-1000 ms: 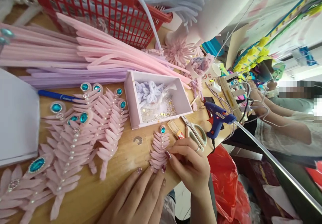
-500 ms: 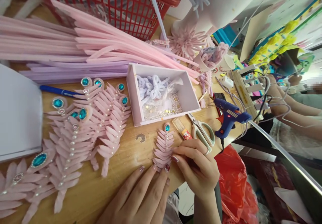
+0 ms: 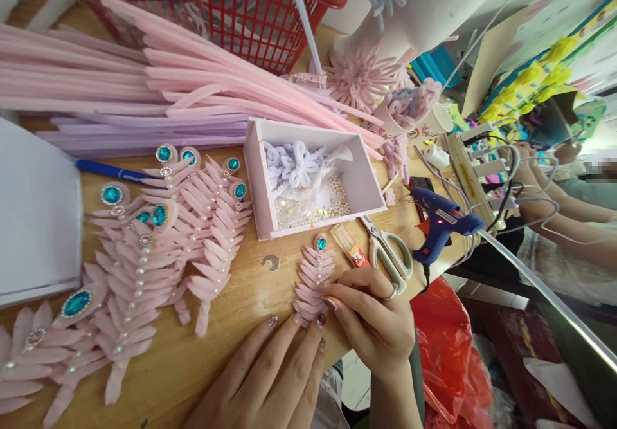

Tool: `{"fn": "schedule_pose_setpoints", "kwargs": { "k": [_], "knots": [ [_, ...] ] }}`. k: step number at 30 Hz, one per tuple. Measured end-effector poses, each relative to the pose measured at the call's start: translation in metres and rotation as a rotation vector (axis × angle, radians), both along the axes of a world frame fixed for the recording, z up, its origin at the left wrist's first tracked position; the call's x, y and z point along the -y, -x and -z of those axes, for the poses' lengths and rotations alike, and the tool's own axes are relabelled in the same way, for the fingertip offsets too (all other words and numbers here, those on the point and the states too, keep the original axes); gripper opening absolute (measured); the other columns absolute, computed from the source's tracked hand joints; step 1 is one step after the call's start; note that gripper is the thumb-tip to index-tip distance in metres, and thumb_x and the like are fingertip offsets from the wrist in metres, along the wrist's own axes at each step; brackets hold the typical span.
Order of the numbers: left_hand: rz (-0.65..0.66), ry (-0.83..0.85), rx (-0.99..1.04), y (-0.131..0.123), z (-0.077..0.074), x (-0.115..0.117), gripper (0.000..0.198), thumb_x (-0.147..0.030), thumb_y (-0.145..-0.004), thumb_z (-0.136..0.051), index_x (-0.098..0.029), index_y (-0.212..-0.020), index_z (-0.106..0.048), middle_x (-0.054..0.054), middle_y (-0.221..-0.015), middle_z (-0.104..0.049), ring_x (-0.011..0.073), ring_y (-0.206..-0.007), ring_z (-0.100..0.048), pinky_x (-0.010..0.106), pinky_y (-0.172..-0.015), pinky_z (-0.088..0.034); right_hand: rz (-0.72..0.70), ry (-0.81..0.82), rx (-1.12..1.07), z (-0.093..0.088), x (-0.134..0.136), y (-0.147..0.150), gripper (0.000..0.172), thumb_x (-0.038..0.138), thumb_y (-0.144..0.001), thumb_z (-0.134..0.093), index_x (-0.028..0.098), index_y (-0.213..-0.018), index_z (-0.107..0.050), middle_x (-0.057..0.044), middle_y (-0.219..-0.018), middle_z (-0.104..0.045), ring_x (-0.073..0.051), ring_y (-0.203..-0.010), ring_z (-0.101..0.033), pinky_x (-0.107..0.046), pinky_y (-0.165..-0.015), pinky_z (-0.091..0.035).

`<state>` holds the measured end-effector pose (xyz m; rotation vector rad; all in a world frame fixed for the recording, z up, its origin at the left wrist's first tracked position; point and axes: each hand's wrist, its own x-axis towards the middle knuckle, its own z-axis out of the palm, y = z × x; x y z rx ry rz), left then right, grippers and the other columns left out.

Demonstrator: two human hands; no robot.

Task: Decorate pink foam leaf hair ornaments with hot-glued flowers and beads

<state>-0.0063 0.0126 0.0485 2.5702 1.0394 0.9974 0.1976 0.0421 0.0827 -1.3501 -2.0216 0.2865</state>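
A small pink feather-shaped ornament [image 3: 313, 281] lies on the wooden table [image 3: 263, 291], with a teal gem at its top and small pearls down its middle. My left hand [image 3: 279, 368] rests with fingers stretched out, fingertips on the ornament's lower end. At the ornament's right edge, my right hand [image 3: 373, 316] is closed in a pinch; whatever sits between thumb and forefinger is too small or hidden to name. Beyond it stands a white box [image 3: 263, 213] holding pale blue looped flowers, loose pearls and a clear bag. Larger pink gem-topped feathers [image 3: 139, 281] lie to the left.
Scissors [image 3: 389, 255] and a small clear case [image 3: 350, 246] lie near my right hand. A blue glue gun [image 3: 436, 218] with a lit red light stands farther right. Pink fuzzy stems [image 3: 231, 75] and a red basket [image 3: 231, 24] are behind. A person's arms [image 3: 544, 191] show at right.
My right hand has shifted slightly left, its pinched fingertips now over the ornament's right side leaves. My left hand stays in place.
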Motion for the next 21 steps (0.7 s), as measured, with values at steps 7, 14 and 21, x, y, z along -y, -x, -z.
{"fn": "schedule_pose_setpoints", "kwargs": {
  "k": [7, 14, 21],
  "knots": [
    [0.001, -0.003, 0.007, -0.001, 0.001, 0.000, 0.030, -0.019, -0.111, -0.047, -0.014, -0.122, -0.075, 0.002, -0.134, -0.070, 0.0197, -0.128, -0.059, 0.037, -0.132, -0.023, 0.005, -0.009, 0.006, -0.002, 0.000, 0.001, 0.021, 0.006, -0.097, -0.062, 0.017, -0.104, -0.078, -0.005, -0.089, -0.069, -0.015, -0.078, -0.072, -0.025, -0.065, -0.061],
    [0.016, -0.003, 0.015, 0.001, 0.004, 0.001, 0.032, -0.017, -0.110, -0.046, -0.015, -0.122, -0.075, 0.002, -0.132, -0.073, 0.0199, -0.128, -0.060, 0.038, -0.132, -0.022, 0.302, -0.289, -0.076, 0.009, 0.010, -0.010, 0.015, 0.012, -0.096, -0.065, 0.023, -0.095, -0.074, -0.002, -0.074, -0.069, -0.018, -0.064, -0.063, -0.033, -0.057, -0.051],
    [0.027, -0.020, 0.014, 0.001, 0.006, 0.000, 0.032, -0.016, -0.108, -0.047, -0.016, -0.123, -0.076, 0.000, -0.134, -0.073, 0.0197, -0.129, -0.060, 0.037, -0.132, -0.023, 1.020, -0.304, -0.159, 0.013, -0.004, -0.077, 0.038, 0.051, -0.081, -0.086, 0.023, -0.091, -0.061, -0.005, -0.092, -0.059, -0.023, -0.081, -0.056, -0.040, -0.076, -0.049]
  ]
}}
